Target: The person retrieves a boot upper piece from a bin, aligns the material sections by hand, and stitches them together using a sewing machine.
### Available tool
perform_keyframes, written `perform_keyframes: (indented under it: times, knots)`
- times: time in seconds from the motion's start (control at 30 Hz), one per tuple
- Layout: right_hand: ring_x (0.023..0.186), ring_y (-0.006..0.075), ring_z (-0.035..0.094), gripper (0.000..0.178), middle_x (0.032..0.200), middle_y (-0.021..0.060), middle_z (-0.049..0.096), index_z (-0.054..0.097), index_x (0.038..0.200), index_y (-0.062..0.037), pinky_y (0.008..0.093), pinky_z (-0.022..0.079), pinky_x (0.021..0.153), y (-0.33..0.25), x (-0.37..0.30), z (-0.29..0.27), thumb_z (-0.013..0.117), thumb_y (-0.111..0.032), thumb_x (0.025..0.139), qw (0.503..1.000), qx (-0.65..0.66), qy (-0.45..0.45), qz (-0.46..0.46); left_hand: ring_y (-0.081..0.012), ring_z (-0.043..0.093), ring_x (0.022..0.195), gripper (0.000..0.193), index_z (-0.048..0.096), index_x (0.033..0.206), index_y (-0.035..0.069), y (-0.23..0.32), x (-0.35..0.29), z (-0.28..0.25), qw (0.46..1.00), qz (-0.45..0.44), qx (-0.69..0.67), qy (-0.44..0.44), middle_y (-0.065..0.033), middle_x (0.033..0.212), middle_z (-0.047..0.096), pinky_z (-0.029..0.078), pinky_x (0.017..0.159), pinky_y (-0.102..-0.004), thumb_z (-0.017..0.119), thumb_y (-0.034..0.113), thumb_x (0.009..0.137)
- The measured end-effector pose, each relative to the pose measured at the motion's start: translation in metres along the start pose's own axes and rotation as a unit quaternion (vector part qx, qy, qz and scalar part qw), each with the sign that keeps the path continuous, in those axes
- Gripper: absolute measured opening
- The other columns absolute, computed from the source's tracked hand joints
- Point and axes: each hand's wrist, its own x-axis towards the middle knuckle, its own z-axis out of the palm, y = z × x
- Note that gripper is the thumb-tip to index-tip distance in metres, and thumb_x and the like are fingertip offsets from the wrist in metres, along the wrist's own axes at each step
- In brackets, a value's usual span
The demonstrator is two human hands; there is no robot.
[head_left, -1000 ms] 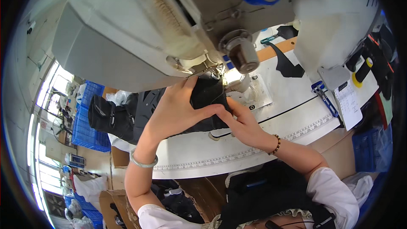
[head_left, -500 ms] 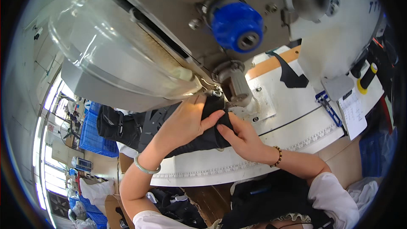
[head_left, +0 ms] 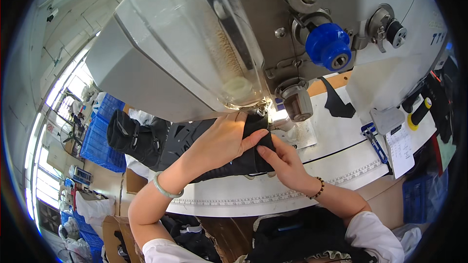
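A black sewn fabric piece (head_left: 229,166) with straps lies across the white sewing bed, its right end under the sewing machine's needle area (head_left: 261,107). My left hand (head_left: 220,139) rests over this end, thumb stretched to the right along the fabric; its fingertips point to the needle and are partly hidden. From the right, my right hand (head_left: 287,163) pinches the fabric's edge between thumb and fingers, close to my left thumb. Bright lamp light falls just beside the needle area. The stitching point itself is hidden by the machine head and my fingers.
The machine head (head_left: 146,68) with a clear cover and blue tension knob (head_left: 329,46) hangs over my hands. To the right are a blue-handled cutter (head_left: 375,146), a thread spool (head_left: 419,114), a paper note (head_left: 399,151) and a black offcut (head_left: 337,102). Blue crates (head_left: 103,139) stand at left.
The view has shifted, so the machine head and blue knob sit further right and lower. My hands keep nearly the same hold on the black fabric.
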Motion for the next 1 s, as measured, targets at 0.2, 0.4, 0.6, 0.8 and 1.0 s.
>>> perform_keyframes:
  times: [0.2, 0.4, 0.6, 0.8, 1.0]
  knots:
    - [0.076, 0.0013, 0.045, 0.022, 0.087, -0.0029, 0.052, 0.048, 0.107, -0.0019, 0.0182, 0.038, 0.063, -0.001, 0.002, -0.002, 0.048, -0.018, 0.092, 1.000, 0.019, -0.004, 0.011, -0.0404, 0.052, 0.086, 0.058, 0.049, 0.096, -0.016, 0.005, 0.000, 0.000, 1.000, -0.022, 0.002, 0.004, -0.0277, 0.093, 0.054, 0.043, 0.080, -0.0389, 0.049, 0.041, 0.086]
    - [0.065, 0.0023, 0.042, 0.016, 0.073, -0.0013, 0.051, 0.050, 0.097, -0.0009, 0.0217, 0.036, 0.055, 0.001, 0.005, 0.001, 0.049, -0.016, 0.090, 0.997, -0.063, 0.047, -0.019, -0.0381, 0.051, 0.088, 0.040, 0.055, 0.098, -0.006, 0.003, -0.001, -0.006, 0.999, -0.028, -0.031, -0.008, -0.0254, 0.096, 0.052, 0.041, 0.078, -0.0401, 0.050, 0.032, 0.087]
    - [0.060, 0.0015, 0.038, 0.013, 0.067, -0.0025, 0.049, 0.051, 0.092, -0.0006, 0.0218, 0.032, 0.050, -0.018, -0.003, 0.004, 0.049, -0.013, 0.089, 0.998, -0.030, 0.046, 0.028, -0.0364, 0.058, 0.079, 0.053, 0.050, 0.091, -0.014, 0.007, 0.009, -0.023, 0.984, -0.081, -0.047, -0.153, -0.0290, 0.081, 0.055, 0.044, 0.071, -0.0393, 0.048, 0.040, 0.087]
    - [0.069, 0.0004, 0.043, 0.015, 0.076, -0.0018, 0.052, 0.051, 0.098, -0.0008, 0.0193, 0.036, 0.058, -0.022, -0.002, -0.005, 0.050, -0.012, 0.087, 0.995, 0.052, 0.011, 0.088, -0.0331, 0.059, 0.077, 0.047, 0.054, 0.093, -0.006, -0.006, 0.007, -0.017, 0.989, -0.004, -0.109, -0.103, -0.0237, 0.083, 0.058, 0.045, 0.069, -0.0364, 0.050, 0.039, 0.086]
    - [0.093, 0.0114, 0.050, 0.036, 0.100, 0.0077, 0.054, 0.049, 0.112, 0.0001, 0.0252, 0.039, 0.081, -0.014, -0.010, -0.024, 0.061, -0.015, 0.082, 0.991, -0.074, -0.112, 0.009, -0.0229, 0.057, 0.092, 0.055, 0.054, 0.108, -0.001, -0.018, 0.012, -0.015, 0.973, -0.026, -0.207, -0.102, -0.0154, 0.097, 0.060, 0.044, 0.081, -0.0312, 0.058, 0.046, 0.080]
